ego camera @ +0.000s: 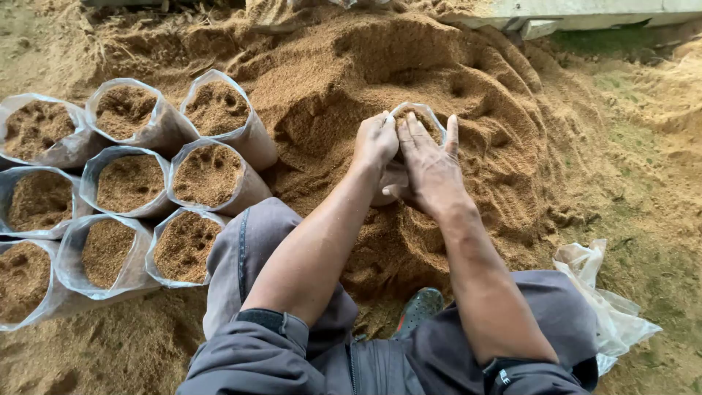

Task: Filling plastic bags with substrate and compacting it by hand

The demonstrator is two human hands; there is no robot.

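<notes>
Right now both hands clamp 1 clear plastic bag (pixel 418 117) on the sawdust heap (pixel 439 66) — left hand (pixel 375 143) gripping its rim, right hand (pixel 428 164) flat against its side — mouth upward.

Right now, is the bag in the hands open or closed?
Open. The bag shows a round clear rim with sawdust inside; left hand and right hand grip its sides.
</notes>
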